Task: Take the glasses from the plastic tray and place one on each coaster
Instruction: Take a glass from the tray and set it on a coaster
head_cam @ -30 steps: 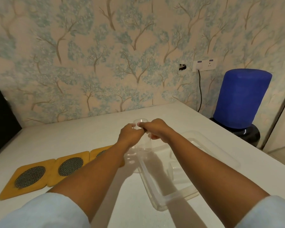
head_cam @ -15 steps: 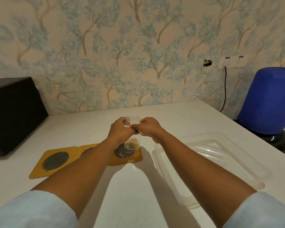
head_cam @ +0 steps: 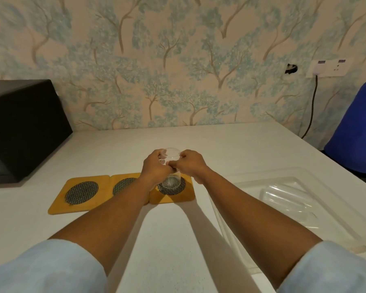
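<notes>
A clear glass (head_cam: 171, 166) stands upright with its base over the mesh disc of the rightmost coaster (head_cam: 186, 194); whether it touches is hard to tell. My left hand (head_cam: 155, 169) and my right hand (head_cam: 189, 164) both grip it near the rim, one on each side. Two more yellow coasters with dark mesh centres lie to the left: the middle coaster (head_cam: 123, 183), partly hidden by my left forearm, and the leftmost coaster (head_cam: 80, 192). The clear plastic tray (head_cam: 300, 178) sits at the right, and another glass (head_cam: 283, 197) lies on its side inside it.
A black box (head_cam: 23, 130) stands at the back left on the white table. A blue water bottle (head_cam: 355, 130) is off the table's right edge. The wallpapered wall runs along the back, with a socket and cable at the right.
Both hands carried the glass left from above the tray and lowered it onto the rightmost coaster. The view swung left, bringing in the black box.
</notes>
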Available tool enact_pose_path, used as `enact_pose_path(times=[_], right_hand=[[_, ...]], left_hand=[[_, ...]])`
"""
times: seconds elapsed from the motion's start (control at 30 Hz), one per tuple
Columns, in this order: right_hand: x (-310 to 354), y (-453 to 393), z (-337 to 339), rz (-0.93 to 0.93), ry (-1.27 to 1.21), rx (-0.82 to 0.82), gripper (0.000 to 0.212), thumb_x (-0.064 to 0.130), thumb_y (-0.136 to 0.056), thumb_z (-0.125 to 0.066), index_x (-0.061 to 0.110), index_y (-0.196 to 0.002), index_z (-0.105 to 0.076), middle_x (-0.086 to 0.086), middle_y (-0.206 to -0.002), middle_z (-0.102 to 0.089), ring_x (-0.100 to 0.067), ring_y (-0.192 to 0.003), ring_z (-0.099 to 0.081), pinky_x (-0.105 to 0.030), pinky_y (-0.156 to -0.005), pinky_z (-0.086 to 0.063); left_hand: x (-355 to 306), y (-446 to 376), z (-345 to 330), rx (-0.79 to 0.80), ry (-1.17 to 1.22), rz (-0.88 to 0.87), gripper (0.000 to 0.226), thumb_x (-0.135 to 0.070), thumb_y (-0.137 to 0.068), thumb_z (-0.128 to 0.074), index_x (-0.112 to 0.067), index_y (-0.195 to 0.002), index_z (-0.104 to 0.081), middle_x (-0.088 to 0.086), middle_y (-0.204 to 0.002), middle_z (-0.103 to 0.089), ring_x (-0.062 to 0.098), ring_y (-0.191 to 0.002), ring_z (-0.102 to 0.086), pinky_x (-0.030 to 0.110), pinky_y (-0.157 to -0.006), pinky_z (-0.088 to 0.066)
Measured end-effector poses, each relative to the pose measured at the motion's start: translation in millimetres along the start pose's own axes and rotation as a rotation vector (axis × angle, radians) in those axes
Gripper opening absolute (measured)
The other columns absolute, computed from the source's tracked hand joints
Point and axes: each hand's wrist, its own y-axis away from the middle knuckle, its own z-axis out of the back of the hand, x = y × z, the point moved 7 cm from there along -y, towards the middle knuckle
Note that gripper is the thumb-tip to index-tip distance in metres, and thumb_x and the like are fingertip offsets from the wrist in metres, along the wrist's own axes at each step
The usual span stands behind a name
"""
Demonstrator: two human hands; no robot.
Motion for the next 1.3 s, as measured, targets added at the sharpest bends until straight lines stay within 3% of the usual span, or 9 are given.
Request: enact_pose_path(times=[0.2, 0.37, 0.53, 0.7, 0.83, 0.97, 1.07, 1.17, 1.3], right_hand=[[-6, -5, -7, -0.007, 0.024, 0.008, 0.037, 0.031, -0.072, -0.079, 0.006, -0.096, -0.066, -0.008, -0.096, -0.067, -0.022, -0.088, -0.061, -0.035, -0.071, -0.053], [-7, -3, -11, -0.011, 0.033, 0.016, 0.051, 0.033, -0.072, -0.081, 0.005, -0.111, -0.062, -0.008, -0.105, -0.064, -0.024, -0.097, -0.060, -0.032, -0.072, -0.050], [-4, 0, -12, -0.025, 0.047, 0.034, 0.043, 0.027, -0.069, -0.082, 0.006, -0.098, -0.060, -0.006, -0.090, -0.060, -0.023, -0.085, -0.058, -0.026, -0.056, -0.043], [-4, 5, -7, -0.039, 0.051, 0.032, 0.060, 0.031, -0.070, -0.083, 0.004, -0.116, -0.056, -0.007, -0.103, -0.059, -0.022, -0.091, -0.056, -0.029, -0.066, -0.048], [1, 13, 7, -0.036, 0.027, 0.000, 0.062, 0.035, -0.072, -0.083, 0.000, -0.116, -0.057, -0.017, -0.114, -0.064, -0.029, -0.096, -0.061, -0.042, -0.086, -0.053], [10, 24, 28, -0.035, -0.018, -0.002, 0.054, 0.036, -0.072, -0.084, -0.008, -0.096, -0.064, -0.021, -0.079, -0.056, -0.032, -0.075, -0.059, -0.047, -0.075, -0.053], [12, 35, 49, -0.028, -0.009, -0.016, 0.063, 0.039, -0.074, -0.082, -0.009, -0.111, -0.062, -0.021, -0.090, -0.061, -0.031, -0.082, -0.063, -0.056, -0.086, -0.054], [6, 49, 70, -0.044, -0.014, -0.042, 0.058, 0.038, -0.080, -0.076, -0.004, -0.117, -0.061, -0.024, -0.115, -0.065, -0.039, -0.102, -0.065, -0.055, -0.090, -0.054], [-15, 69, 99, -0.097, -0.019, -0.063, 0.042, 0.024, -0.087, -0.068, -0.009, -0.111, -0.064, -0.026, -0.109, -0.070, -0.037, -0.100, -0.069, -0.049, -0.086, -0.057]], left_hand=[[13, -5, -4, 0.012, -0.005, 0.018, 0.081, -0.003, -0.066, -0.084, -0.016, -0.139, -0.049, 0.006, -0.134, -0.058, 0.025, -0.118, -0.057, 0.032, -0.087, -0.051], [20, -6, -3, -0.011, -0.007, 0.024, 0.081, -0.004, -0.064, -0.086, -0.020, -0.135, -0.050, 0.003, -0.131, -0.059, 0.023, -0.118, -0.058, 0.030, -0.085, -0.050], [23, -6, -4, 0.014, -0.010, 0.038, 0.087, -0.005, -0.064, -0.087, -0.020, -0.139, -0.046, 0.004, -0.135, -0.057, 0.025, -0.124, -0.056, 0.029, -0.087, -0.048], [19, -5, -3, -0.013, -0.113, 0.016, 0.105, -0.014, -0.062, -0.090, -0.018, -0.150, -0.033, 0.008, -0.148, -0.047, 0.028, -0.132, -0.047, 0.031, -0.092, -0.043], [-2, 1, 2, -0.090, -0.207, -0.107, 0.117, -0.022, -0.061, -0.093, -0.022, -0.155, -0.022, 0.006, -0.159, -0.032, 0.029, -0.142, -0.036, 0.030, -0.096, -0.039], [-31, 16, 1, -0.142, -0.237, -0.330, 0.112, -0.019, -0.070, -0.088, -0.027, -0.155, -0.015, 0.000, -0.163, -0.026, 0.021, -0.145, -0.033, 0.022, -0.095, -0.036], [-49, 29, -9, -0.104, -0.151, -0.407, 0.100, -0.015, -0.074, -0.084, -0.027, -0.153, -0.024, -0.001, -0.153, -0.040, 0.014, -0.137, -0.043, 0.026, -0.101, -0.042], [-61, 38, -26, -0.041, -0.074, -0.387, 0.081, -0.015, -0.078, -0.080, -0.024, -0.146, -0.036, -0.004, -0.128, -0.056, 0.011, -0.113, -0.059, 0.024, -0.086, -0.052], [-67, 50, -63, 0.110, -0.046, -0.278, 0.062, -0.020, -0.081, -0.078, -0.021, -0.136, -0.049, -0.003, -0.113, -0.065, 0.013, -0.098, -0.066, 0.034, -0.082, -0.058]])
